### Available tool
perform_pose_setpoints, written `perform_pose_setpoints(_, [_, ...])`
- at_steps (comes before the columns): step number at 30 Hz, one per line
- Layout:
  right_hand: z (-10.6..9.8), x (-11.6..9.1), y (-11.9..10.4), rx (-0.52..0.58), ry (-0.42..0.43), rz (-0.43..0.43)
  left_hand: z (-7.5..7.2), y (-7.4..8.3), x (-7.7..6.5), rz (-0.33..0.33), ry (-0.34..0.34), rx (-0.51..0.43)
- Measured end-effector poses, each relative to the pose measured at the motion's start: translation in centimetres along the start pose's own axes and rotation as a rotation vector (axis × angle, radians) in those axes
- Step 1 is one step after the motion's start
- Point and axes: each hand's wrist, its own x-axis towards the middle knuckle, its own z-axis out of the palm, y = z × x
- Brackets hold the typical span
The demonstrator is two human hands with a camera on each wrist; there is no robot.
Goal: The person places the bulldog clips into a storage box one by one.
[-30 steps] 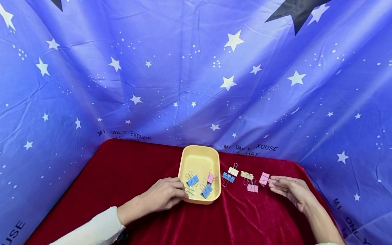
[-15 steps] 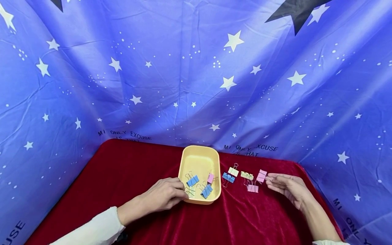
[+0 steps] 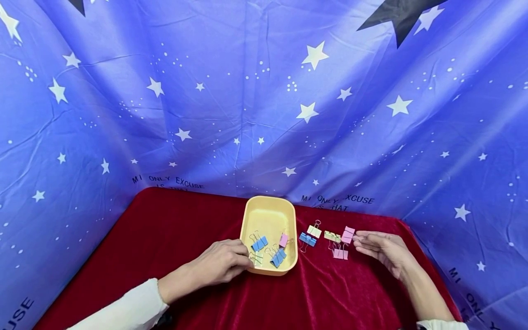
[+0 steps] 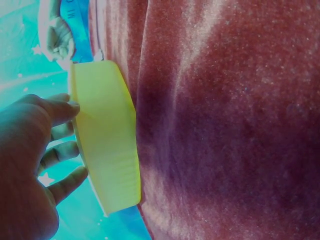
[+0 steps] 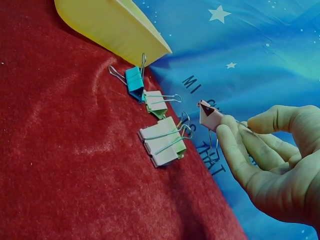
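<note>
Nearest, the left hand's (image 3: 220, 262) fingers pinch the rim of the yellow tray (image 3: 269, 216), apparently steadying it. The right hand (image 3: 387, 251) pinches a pink clip (image 3: 348, 234) by its wire, likely for reach, near other clips (image 3: 308, 239) on the tabletop (image 3: 181, 220).

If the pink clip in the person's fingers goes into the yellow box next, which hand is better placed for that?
Probably the right hand: it pinches the pink clip by a wire handle. The left hand is at the rim of the yellow box, seemingly steadying it.
</note>
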Motion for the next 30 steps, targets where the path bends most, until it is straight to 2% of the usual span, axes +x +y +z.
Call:
perform_pose_setpoints(11, [1.3, 0.7, -0.5, -0.057, 0.031, 0.022, 0.0, 0.0, 0.0, 0.001, -0.009, 0.005])
perform_pose_setpoints(18, [2.0, 1.0, -0.9, -0.049, 0.04, 0.021, 0.0, -0.1, 0.1, 0.006, -0.001, 0.009])
perform_pose_setpoints(30, [3.3, 1.7, -0.9, -0.042, -0.001, 0.014, 0.0, 0.1, 0.1, 0.002, -0.005, 0.004])
